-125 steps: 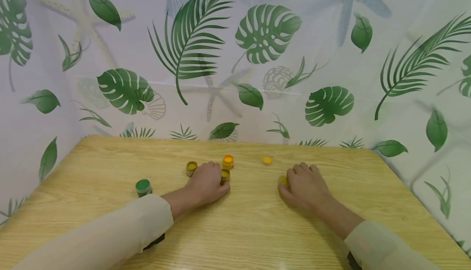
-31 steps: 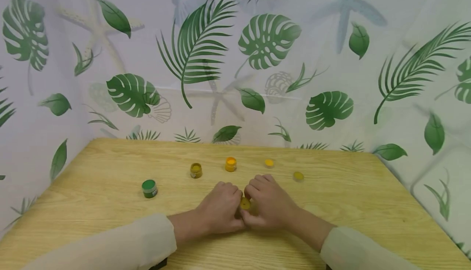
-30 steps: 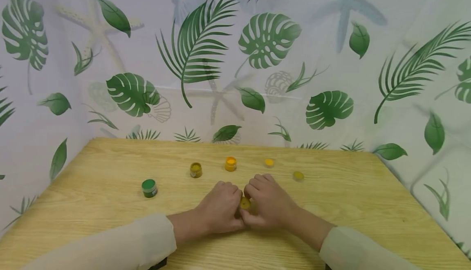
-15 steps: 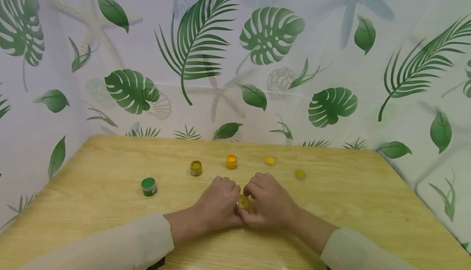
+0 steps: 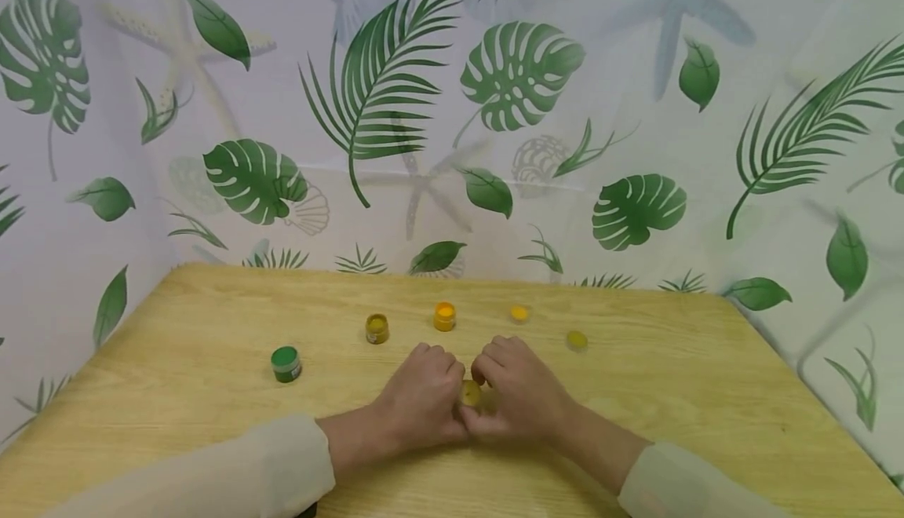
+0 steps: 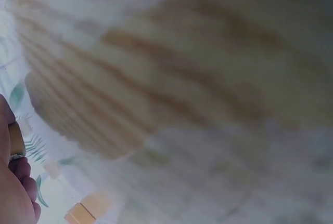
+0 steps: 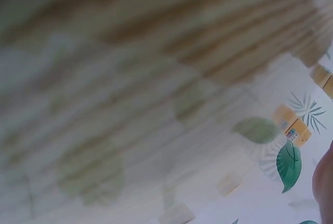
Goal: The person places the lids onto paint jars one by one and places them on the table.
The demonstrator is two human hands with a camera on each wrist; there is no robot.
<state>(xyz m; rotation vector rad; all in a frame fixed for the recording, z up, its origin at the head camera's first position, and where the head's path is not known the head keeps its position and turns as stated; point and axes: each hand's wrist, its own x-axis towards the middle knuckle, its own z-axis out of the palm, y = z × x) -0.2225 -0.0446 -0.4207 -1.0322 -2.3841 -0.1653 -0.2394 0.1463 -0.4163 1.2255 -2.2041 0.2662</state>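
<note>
Both hands meet over the middle of the wood-grain worktop [image 5: 678, 377], each grasping the same small dull-yellow jar [image 5: 471, 394]. The left hand [image 5: 422, 392] has its fingers curled against the left side of the jar, back of the hand upward; in the left wrist view a strip of the jar shows between thumb and fingers. The right hand [image 5: 519, 388] closes on it from the other side, fingers bent over and thumb in front, near the left thumb. Only the jar's round top shows plainly from the head view; its lower part is hidden. Beyond the hands, toward the far edge of the worktop, an orange jar [image 5: 444, 316] stands upright and uncovered, with an olive-yellow jar [image 5: 377, 328], also upright, to its left and a little nearer. A green jar [image 5: 286, 364] stands well apart from the hands, closest of the jars to the left edge. Toward the far right corner lie two low round pieces that look like lids: a yellow-orange lid [image 5: 519, 313] close to the far edge and an olive lid [image 5: 577, 341] nearer the right edge. Pale sleeves [image 5: 233, 463] cover both forearms, and leaf-printed cloth [image 5: 523, 74] rises behind the far edge.
</note>
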